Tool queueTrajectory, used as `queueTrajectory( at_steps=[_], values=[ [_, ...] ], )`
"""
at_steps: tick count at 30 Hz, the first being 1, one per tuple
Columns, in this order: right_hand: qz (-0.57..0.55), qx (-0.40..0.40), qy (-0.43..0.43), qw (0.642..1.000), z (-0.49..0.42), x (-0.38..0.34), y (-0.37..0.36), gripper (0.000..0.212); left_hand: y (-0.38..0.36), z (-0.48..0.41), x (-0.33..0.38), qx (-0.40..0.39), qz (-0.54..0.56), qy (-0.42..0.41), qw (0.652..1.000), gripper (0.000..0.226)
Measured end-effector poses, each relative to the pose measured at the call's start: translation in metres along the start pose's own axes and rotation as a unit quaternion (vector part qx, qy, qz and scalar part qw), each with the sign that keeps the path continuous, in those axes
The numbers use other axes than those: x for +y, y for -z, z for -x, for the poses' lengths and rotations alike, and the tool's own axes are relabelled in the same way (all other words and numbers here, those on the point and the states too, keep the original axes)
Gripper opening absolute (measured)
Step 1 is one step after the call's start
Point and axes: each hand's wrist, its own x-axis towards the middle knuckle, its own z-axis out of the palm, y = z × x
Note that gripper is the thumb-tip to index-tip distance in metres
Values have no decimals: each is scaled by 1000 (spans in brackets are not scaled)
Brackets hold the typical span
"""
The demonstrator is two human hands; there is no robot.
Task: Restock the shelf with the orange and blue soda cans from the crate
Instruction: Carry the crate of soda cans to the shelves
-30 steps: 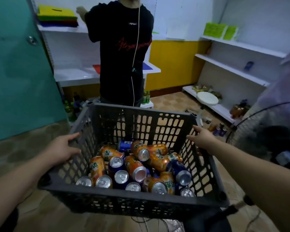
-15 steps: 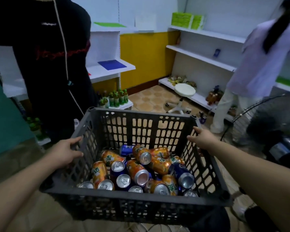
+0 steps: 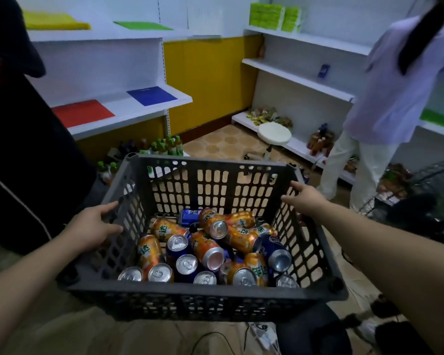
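two hands: left hand [image 3: 92, 226] and right hand [image 3: 305, 201] reach forward on outstretched forearms, one at each side wall of the crate [image 3: 190, 294].
left grip: fingers curled over the left wall's top edge, thumb lying along the rim; it holds the crate.
right grip: thumb inside the right wall, fingers wrapped over its outer face; it holds the crate.
edges: the crate's far wall lies ahead of both grips, its near wall below the forearms.
left margin: a person in black [image 3: 23, 149] stands just left of the left grip.
right margin: a wire fan guard [image 3: 420, 172] stands right of the right forearm.
open room: tiled floor [image 3: 223, 142] ahead of the crate; a white stool [image 3: 274, 133] ahead and right; a person in pale clothes [image 3: 385, 98] beyond the right grip.
contents: between the grips, orange cans [image 3: 205, 248] and blue cans [image 3: 267, 243] lie heaped on the crate's bottom, some upright, some on their sides.
shelf: white shelf [image 3: 121, 108] ahead and left of the left grip, bearing a red mat [image 3: 82, 112] and a blue mat [image 3: 151, 95].
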Motion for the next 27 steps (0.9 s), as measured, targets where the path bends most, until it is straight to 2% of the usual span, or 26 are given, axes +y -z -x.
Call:
queueTrajectory(
  at_steps=[16,21,27],
  values=[
    [-10,86,-67,994,-71,-65,21,67,23,-167,67,-69,17,-94,993,75],
    [-13,90,-84,992,-107,-73,23,67,17,-208,93,-65,-21,-110,992,72],
    [-21,53,-101,993,-180,-79,32,68,-6,-273,133,-75,-42,-98,991,71]
  ],
)
